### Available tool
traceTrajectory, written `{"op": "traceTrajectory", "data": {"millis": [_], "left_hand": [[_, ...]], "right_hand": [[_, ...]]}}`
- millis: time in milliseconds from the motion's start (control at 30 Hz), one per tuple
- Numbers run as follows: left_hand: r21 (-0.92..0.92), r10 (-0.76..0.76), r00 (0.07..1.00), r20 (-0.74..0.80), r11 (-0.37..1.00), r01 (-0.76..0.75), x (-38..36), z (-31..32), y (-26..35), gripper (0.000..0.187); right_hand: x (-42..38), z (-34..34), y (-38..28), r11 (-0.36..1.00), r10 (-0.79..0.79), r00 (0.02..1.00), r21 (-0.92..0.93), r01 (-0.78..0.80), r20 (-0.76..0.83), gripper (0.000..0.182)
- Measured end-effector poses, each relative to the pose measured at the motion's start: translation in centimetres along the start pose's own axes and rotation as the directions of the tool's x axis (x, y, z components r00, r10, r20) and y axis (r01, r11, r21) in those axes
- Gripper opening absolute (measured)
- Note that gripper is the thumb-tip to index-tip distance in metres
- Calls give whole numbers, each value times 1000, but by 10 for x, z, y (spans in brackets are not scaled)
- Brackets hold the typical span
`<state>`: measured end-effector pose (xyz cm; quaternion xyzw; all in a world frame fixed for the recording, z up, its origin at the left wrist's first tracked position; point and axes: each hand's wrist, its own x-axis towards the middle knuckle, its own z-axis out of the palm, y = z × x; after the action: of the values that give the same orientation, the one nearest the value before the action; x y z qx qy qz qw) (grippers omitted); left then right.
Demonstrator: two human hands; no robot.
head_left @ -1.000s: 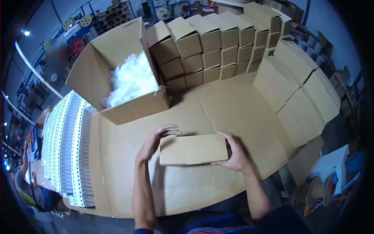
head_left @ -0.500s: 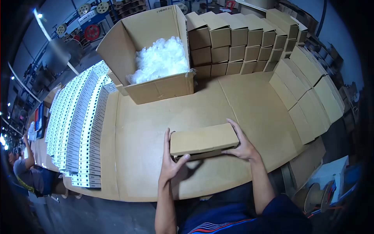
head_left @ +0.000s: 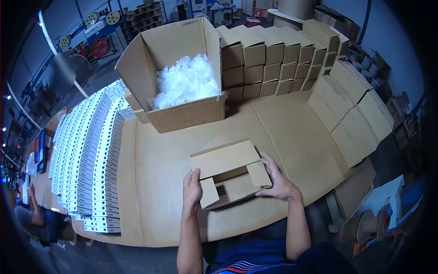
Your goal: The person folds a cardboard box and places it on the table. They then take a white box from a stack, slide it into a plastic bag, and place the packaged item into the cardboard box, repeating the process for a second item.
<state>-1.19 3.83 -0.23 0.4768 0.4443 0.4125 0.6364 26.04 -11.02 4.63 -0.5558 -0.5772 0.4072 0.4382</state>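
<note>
Between my hands is a small brown cardboard box (head_left: 226, 157), its lid panel lifted back and its end flaps folded inward, so part of the hollow inside shows. My left hand (head_left: 192, 189) grips its left end, thumb on top near the flap. At the right end, my right hand (head_left: 278, 181) is wrapped round the side, with fingers behind and thumb low at the front corner. Just beyond stands a large open carton (head_left: 187, 118) filled with clear, crinkled plastic (head_left: 187, 80).
Rows of white labelled boxes (head_left: 86, 155) line the left of the cardboard-covered table (head_left: 164, 182). Stacked brown boxes (head_left: 273, 55) form a wall at the back, with more brown boxes (head_left: 351, 114) at right. A person (head_left: 34, 214) sits at far left; a spool (head_left: 367, 226) lies lower right.
The small box has tipped and its lid has come up, showing the inside. My left hand has shifted slightly left with its thumb now on the box's end. The view has tilted slightly.
</note>
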Motion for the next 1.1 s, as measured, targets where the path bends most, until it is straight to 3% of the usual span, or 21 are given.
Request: {"op": "traceTrajectory", "data": {"millis": [67,100,200,233,267,300,333,400,467,500,533,600,633,733,900,1100], "left_hand": [[105,135,982,-133,987,-122,-13,9,10,39],[141,155,974,-165,981,-133,-31,15,32,61],[522,462,886,-31,763,-380,-61,13,44,91],[596,455,889,52,700,-394,-70,14,45,102],[661,441,887,134,628,-412,-78,17,47,113],[654,454,876,163,615,-441,-85,27,48,116],[701,412,903,124,607,-374,-91,37,53,110],[652,466,881,73,646,-396,-83,34,37,100],[342,424,905,33,846,-409,-76,26,29,94],[106,412,909,-60,908,-405,-74,28,25,83],[-105,368,925,-95,920,-377,-72,27,20,77],[-501,267,954,-138,812,-300,-66,18,11,70],[-504,273,951,-147,806,-309,-66,17,7,68],[-502,281,945,-166,801,-326,-64,16,-4,63],[-294,265,936,-232,898,-327,-19,20,-7,58],[-82,400,889,-225,901,-426,101,29,23,53]], "right_hand": [[-1,-7,3,979,-84,994,-179,94,66,122],[-2,-7,3,973,-122,992,-198,121,8,108],[2,5,-15,960,1,986,-278,-48,-167,100],[3,14,-25,914,-94,977,-405,7,-193,92],[4,22,-32,915,-80,976,-403,-9,-203,91],[5,31,-37,916,-66,974,-400,-26,-214,91],[5,38,-39,918,-48,972,-394,-47,-228,90],[6,40,-34,926,-59,956,-373,-55,-287,82],[9,36,-30,941,-63,943,-335,-53,-326,79],[8,36,-27,944,-134,923,-331,8,-361,62],[7,34,-23,984,-94,909,-177,23,-405,58],[7,27,-14,987,0,885,141,74,-465,51],[9,26,-4,928,103,880,362,83,-464,47],[10,24,-3,863,215,883,504,28,-418,47],[52,20,16,807,138,902,574,137,-410,46],[173,-4,49,894,31,893,413,177,-450,45]]}}
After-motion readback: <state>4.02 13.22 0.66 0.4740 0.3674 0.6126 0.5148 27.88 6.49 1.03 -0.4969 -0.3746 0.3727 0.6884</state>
